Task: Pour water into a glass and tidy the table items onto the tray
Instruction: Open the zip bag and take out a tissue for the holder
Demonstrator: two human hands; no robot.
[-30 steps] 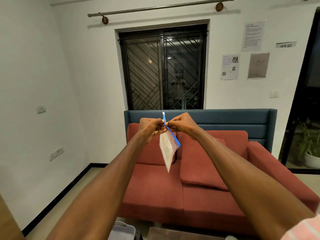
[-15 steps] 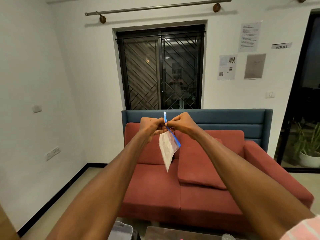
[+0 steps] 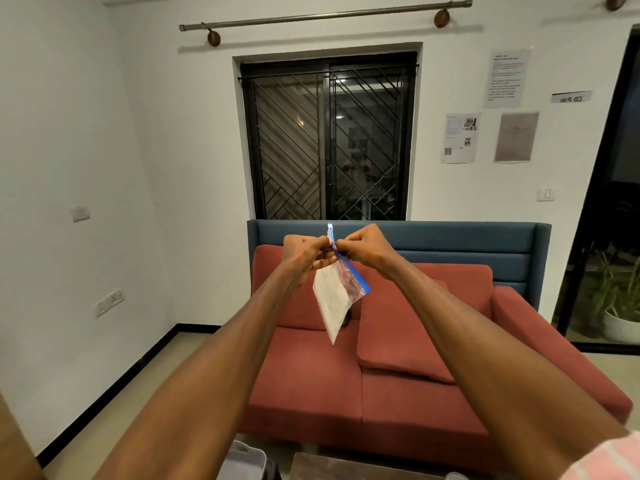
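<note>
A red sofa (image 3: 381, 368) with a blue-grey backrest is seen behind and below the grip, filling the middle of the view, and a loose red cushion (image 3: 405, 327) is laid on its seat below and to the right of the held thing. Above the grip, a dark window (image 3: 329, 136) with a diagonal metal grille is set in the white wall, and a curtain rod (image 3: 325, 16) is mounted higher still. To the upper right of the grip, printed sheets (image 3: 460, 137) are stuck on the wall. Both forearms are stretched forward and brought together at the centre. A small clear zip bag (image 3: 336, 299) with a blue seal strip is held up in the air in front of the sofa, well above the seat; it is hung downward from the grip, tilted, with its lower corner pointed down. The left hand (image 3: 304, 251) is closed with fingers pinched on the top edge of the bag from the left, and the right hand (image 3: 367, 245) is pinched on the same edge from the right, the two hands nearly touching. A short blue and white tab is left sticking up between them. What is inside the bag cannot be told.
</note>
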